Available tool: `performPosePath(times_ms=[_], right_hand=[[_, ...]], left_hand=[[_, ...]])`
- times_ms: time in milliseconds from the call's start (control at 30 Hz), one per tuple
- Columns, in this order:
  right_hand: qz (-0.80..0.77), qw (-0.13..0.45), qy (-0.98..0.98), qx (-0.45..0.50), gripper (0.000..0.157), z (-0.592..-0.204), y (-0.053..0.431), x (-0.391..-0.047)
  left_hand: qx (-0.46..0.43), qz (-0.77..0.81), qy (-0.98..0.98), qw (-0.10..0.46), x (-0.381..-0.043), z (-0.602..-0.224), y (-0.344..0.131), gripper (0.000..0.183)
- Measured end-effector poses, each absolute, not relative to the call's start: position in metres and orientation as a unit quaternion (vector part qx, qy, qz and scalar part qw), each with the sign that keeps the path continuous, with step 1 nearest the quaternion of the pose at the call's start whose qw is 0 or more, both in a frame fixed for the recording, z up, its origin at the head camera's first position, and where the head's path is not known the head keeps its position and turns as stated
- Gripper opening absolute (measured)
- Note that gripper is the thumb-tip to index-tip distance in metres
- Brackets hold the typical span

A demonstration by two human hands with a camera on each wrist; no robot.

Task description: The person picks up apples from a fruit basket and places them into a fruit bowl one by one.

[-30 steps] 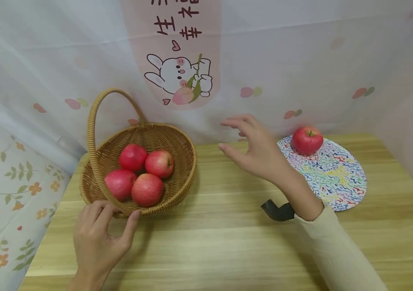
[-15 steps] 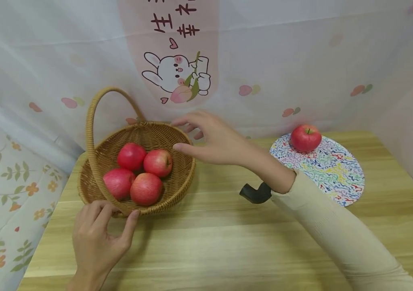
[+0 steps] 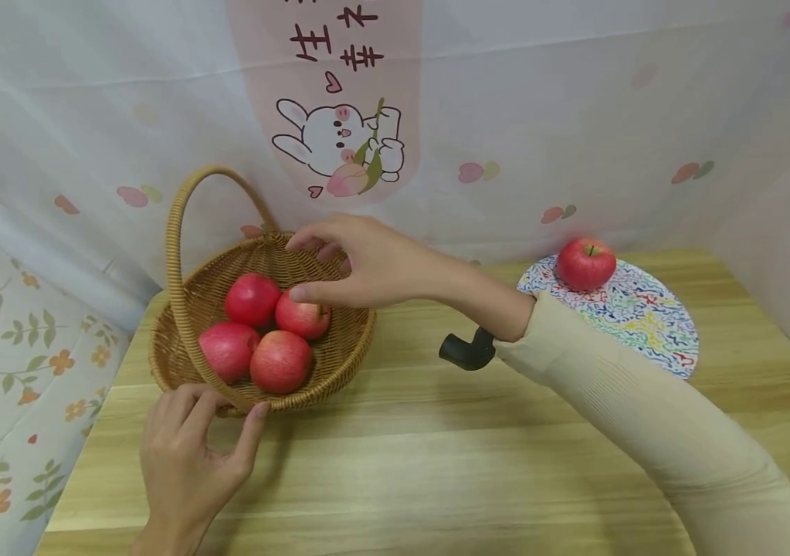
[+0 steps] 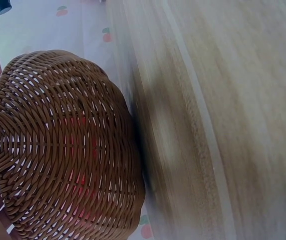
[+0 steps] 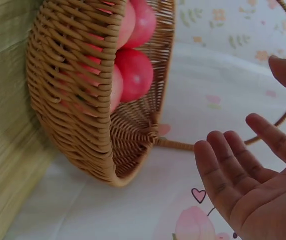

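A wicker basket (image 3: pixel 347 371) with a tall arched handle stands at the left of the table, several red apples (image 3: pixel 281 361) lying in it. My left hand (image 3: pixel 186 455) grips its near rim beside the foot of the handle, thumb on the right of it. Over the basket's right side hovers my right hand (image 3: pixel 374 266), fingers spread and relaxed, holding nothing. In the head view its thumb overlaps the right-hand apple (image 3: pixel 307 318); the right wrist view shows the palm (image 5: pixel 268 205) apart from the apples. Another red apple (image 3: pixel 585 264) rests on a round, colourfully patterned plate (image 3: pixel 652 328).
The wooden table (image 3: pixel 381 463) ends at a white printed curtain (image 3: pixel 540 100) behind the basket and plate. A flowered cloth (image 3: pixel 5 401) hangs at the left. A black piece (image 3: pixel 466 352) sticks out at the right wrist.
My right hand has moved left from mid-table, near the plate, to above the basket's right side. My left hand stays at the basket rim, and the apples have not moved.
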State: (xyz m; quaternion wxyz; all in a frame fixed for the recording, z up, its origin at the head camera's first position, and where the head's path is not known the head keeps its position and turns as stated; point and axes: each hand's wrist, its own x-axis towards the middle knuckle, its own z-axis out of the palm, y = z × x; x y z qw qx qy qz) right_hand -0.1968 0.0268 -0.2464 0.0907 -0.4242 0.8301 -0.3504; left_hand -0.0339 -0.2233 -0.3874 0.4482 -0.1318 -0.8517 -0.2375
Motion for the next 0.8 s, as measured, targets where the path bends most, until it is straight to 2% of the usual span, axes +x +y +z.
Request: performPosePath(times_ms=[533, 667, 800], right_hand=[[-0.270, 0.102, 0.841, -0.457, 0.053, -0.262, -0.011, -0.208], [-0.248, 0.125, 0.844, -0.459, 0.053, -0.267, -0.025, -0.204], [-0.219, 0.150, 0.842, -0.469, 0.060, -0.270, -0.040, -0.200]], left_hand=[[-0.138, -0.235, -0.849, 0.452, -0.036, -0.388, -0.226, 0.059], [-0.134, -0.234, -0.853, 0.447, -0.035, -0.388, -0.227, 0.058], [-0.131, -0.232, -0.856, 0.443, -0.034, -0.388, -0.227, 0.058]])
